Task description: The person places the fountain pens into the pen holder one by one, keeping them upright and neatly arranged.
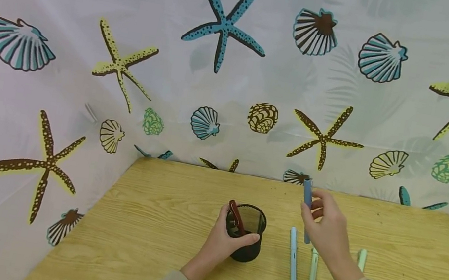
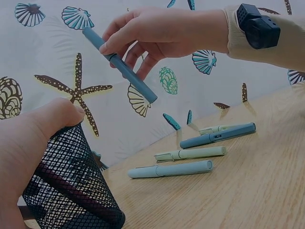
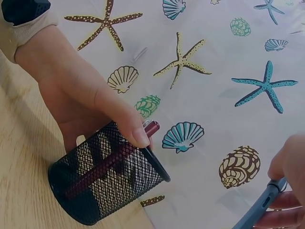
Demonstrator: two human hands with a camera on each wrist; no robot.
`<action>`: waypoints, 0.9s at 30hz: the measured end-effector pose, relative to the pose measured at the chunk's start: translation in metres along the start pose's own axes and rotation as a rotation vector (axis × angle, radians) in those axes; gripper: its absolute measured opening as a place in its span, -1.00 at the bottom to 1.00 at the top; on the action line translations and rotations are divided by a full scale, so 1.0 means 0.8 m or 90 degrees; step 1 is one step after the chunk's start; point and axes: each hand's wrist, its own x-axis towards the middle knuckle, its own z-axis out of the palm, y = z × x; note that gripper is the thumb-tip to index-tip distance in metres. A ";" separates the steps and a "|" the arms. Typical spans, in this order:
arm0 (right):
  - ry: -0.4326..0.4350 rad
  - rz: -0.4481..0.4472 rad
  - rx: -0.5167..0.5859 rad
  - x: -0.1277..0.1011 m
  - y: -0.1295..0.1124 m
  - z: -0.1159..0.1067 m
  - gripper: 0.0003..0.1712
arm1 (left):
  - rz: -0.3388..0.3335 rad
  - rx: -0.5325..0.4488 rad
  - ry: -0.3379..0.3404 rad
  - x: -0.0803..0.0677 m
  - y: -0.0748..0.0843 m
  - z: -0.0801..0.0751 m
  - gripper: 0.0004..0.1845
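Right hand [image 1: 327, 229] pinches a pen [image 1: 307, 193] — best kept steep; left hand [image 1: 226, 239] grips the cup [image 1: 247, 254] — best held still.

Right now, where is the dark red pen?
In the head view, the dark red pen leans inside the black mesh cup held by the left grip, its top at the rim's left side.

A pale cloth [image 1: 244, 81] printed with starfish [image 1: 225, 25] and seashells [image 1: 380, 58] hangs behind a wood-grain tabletop [image 1: 147, 221].
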 end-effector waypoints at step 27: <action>0.056 -0.079 0.079 0.024 -0.028 0.045 -0.64 | 0.002 -0.006 -0.002 -0.002 0.002 -0.001 0.11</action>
